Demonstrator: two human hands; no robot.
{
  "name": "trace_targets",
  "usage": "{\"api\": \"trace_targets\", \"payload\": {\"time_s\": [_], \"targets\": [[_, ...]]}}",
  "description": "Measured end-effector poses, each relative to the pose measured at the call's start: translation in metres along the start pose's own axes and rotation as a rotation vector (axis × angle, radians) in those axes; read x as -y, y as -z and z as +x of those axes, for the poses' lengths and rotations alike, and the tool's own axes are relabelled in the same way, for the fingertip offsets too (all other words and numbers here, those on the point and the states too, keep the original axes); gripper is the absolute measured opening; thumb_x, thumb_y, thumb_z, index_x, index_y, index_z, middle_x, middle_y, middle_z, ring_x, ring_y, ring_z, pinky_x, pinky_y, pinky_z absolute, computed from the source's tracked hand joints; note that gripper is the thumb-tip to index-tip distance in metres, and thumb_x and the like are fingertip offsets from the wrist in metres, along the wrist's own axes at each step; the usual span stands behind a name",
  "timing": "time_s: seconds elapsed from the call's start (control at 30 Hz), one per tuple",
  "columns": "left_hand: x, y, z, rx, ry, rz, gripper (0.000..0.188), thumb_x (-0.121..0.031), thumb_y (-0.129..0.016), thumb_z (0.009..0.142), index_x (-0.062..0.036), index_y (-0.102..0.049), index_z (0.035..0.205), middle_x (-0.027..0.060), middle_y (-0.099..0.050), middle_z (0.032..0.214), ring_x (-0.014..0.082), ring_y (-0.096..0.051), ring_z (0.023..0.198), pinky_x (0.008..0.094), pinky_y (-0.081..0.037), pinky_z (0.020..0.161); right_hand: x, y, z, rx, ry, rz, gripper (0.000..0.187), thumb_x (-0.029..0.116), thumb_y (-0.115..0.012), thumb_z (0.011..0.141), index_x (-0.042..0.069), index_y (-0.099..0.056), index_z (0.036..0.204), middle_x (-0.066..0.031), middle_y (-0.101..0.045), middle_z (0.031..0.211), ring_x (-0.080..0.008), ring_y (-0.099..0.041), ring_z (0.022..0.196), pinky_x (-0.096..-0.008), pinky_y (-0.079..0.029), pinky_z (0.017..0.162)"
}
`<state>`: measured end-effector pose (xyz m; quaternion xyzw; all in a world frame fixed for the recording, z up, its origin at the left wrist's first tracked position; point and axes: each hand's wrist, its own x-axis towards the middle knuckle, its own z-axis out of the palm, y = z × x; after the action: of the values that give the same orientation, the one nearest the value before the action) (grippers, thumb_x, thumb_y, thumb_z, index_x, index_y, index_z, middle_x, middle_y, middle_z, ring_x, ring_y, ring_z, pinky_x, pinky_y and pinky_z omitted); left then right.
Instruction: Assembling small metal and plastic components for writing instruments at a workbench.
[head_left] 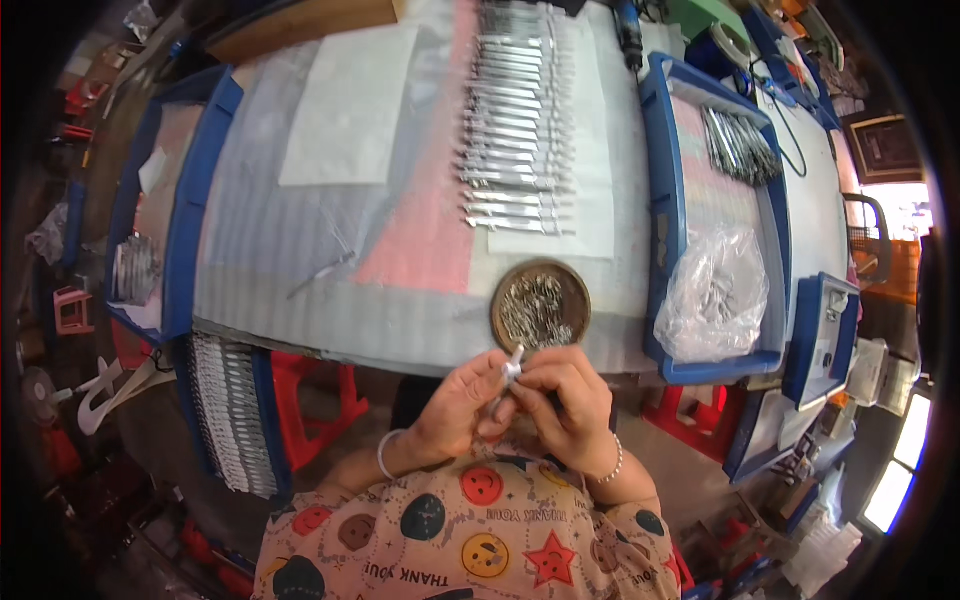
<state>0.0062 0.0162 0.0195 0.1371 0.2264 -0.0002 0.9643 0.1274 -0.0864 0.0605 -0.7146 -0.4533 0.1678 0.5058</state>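
Observation:
In front of my chest, just off the near edge of the table, a slim silvery metal instrument (513,369) is held tip up. My left hand (452,408) is closed around its lower part, which the fingers mostly hide. My right hand (572,402) pinches at its upper part from the other side. Just beyond my fingers stands a round brown bowl (497,318) with many small metal parts (540,308) in it. Behind the bowl, a long column of similar shiny metal instruments (515,130) lies side by side on white paper.
A blue tray (665,225) at the right holds metal instruments (738,145) and a clear plastic bag (712,300). Another blue tray (197,190) stands at the left. One thin instrument (320,274) lies alone on the table. Red stools (312,400) stand below the edge.

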Motion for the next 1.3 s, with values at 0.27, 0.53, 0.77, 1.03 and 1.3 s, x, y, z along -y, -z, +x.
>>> {"api": "trace_targets", "payload": {"time_s": [0.27, 0.53, 0.77, 1.03, 1.3], "targets": [[0.011, 0.007, -0.005, 0.047, -0.045, 0.128, 0.020, -0.026, -0.047, 0.098, -0.0064, -0.049, 0.097, 0.0021, -0.052, 0.068, 0.0045, -0.039, 0.049, 0.0160, -0.032, 0.044, -0.005, 0.006, -0.010, 0.118, -0.194, 0.200, 0.013, 0.000, -0.066, 0.077, 0.003, -0.056, 0.086, -0.0127, -0.058, 0.086, -0.0276, -0.059, 0.077, -0.0314, -0.048, 0.067], [0.017, 0.007, -0.008, 0.124, 0.022, 0.083, 0.023, -0.025, -0.050, 0.096, -0.0059, -0.049, 0.109, 0.0021, -0.050, 0.069, 0.0054, -0.040, 0.049, 0.0156, -0.031, 0.042, -0.011, 0.017, -0.012, 0.318, -0.333, 0.671, 0.016, 0.001, -0.060, 0.086, -0.001, -0.055, 0.101, -0.0091, -0.049, 0.109, -0.0133, -0.050, 0.100, -0.0263, -0.044, 0.083], [0.015, -0.002, -0.005, 0.088, 0.099, 0.011, 0.027, -0.022, -0.050, 0.096, -0.0051, -0.047, 0.118, 0.0025, -0.050, 0.068, 0.0057, -0.040, 0.048, 0.0156, -0.032, 0.041, -0.012, 0.025, -0.007, 0.424, -0.208, 0.394, 0.019, 0.003, -0.054, 0.090, -0.002, -0.053, 0.108, -0.0106, -0.053, 0.106, -0.0150, -0.053, 0.102, -0.0282, -0.044, 0.085], [0.017, 0.002, -0.007, 0.137, 0.170, -0.034, 0.028, -0.021, -0.047, 0.098, -0.0067, -0.046, 0.121, 0.0030, -0.049, 0.066, 0.0061, -0.039, 0.046, 0.0165, -0.030, 0.040, -0.012, 0.023, -0.013, 0.435, -0.254, 0.540, 0.025, 0.010, -0.050, 0.093, -0.002, -0.050, 0.115, -0.0082, -0.061, 0.099, -0.0128, -0.057, 0.094, -0.0275, -0.044, 0.087], [0.021, 0.001, -0.015, 0.178, 0.161, 0.076, 0.028, -0.030, -0.045, 0.098, -0.0043, -0.051, 0.110, 0.0041, -0.052, 0.067, 0.0048, -0.042, 0.045, 0.0163, -0.031, 0.040, -0.004, 0.017, -0.025, 0.082, -0.556, 0.797, 0.013, 0.001, -0.051, 0.088, -0.003, -0.055, 0.100, -0.0145, -0.056, 0.109, -0.0175, -0.056, 0.096, -0.0294, -0.044, 0.087]]}}
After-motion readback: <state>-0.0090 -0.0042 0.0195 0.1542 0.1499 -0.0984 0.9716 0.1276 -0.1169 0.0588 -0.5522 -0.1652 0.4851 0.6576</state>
